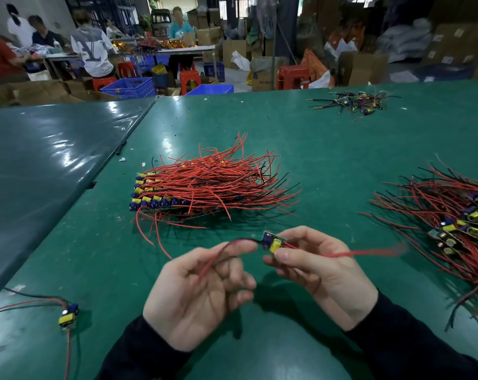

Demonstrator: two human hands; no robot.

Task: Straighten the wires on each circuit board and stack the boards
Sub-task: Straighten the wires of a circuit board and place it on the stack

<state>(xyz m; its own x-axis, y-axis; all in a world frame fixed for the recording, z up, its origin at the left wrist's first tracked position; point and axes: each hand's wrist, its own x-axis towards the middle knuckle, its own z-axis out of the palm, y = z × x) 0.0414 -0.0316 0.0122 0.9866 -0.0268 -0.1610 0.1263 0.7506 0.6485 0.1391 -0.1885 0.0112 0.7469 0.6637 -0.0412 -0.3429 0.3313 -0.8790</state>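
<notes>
A small circuit board with a yellow part and a blue part is held above the green table. My right hand pinches it by its right end. Its red wires trail off to the right, blurred. My left hand, palm up, pinches the board's left red and black wires between thumb and fingers. A stack of boards with long red wires lies beyond my hands at mid table. A loose heap of boards lies at the right.
One single board with red and black wires lies at the near left. A small tangle of boards and wires sits at the far right. A darker table adjoins on the left. People work at benches in the background.
</notes>
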